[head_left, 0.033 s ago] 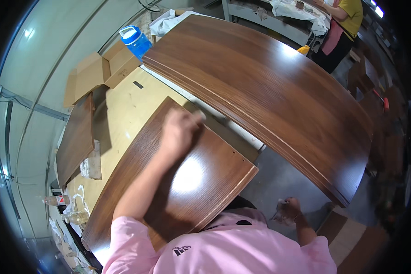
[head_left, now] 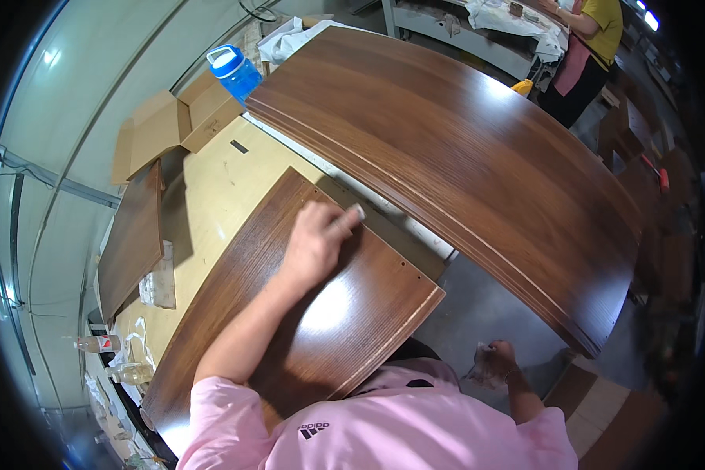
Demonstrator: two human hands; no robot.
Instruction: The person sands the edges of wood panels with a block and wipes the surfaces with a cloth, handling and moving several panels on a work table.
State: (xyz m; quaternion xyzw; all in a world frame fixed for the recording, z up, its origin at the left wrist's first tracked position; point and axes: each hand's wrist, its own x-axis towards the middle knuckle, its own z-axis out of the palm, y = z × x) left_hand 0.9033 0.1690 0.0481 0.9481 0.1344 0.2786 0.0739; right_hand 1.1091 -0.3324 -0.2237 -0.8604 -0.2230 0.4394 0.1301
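Note:
A dark brown wood-grain panel lies in front of me, with small holes near its right edge. My left hand is closed over its far right edge. A small pale piece pokes out at the fingertips; its kind is too small to make out. Down at my right side, my right hand is closed on a crumpled, whitish rag, away from the panel. Beyond the panel, a larger brown board with a grooved front edge lies at an angle.
A pale board covers the bench under the panel. A blue bottle stands beside an open cardboard box at far left. Another brown panel leans there, near plastic bottles. At far right, another person stands at a table.
My left hand has shifted slightly toward me and to the right along the panel's edge, and is less blurred. The right hand and the boards look nearly the same.

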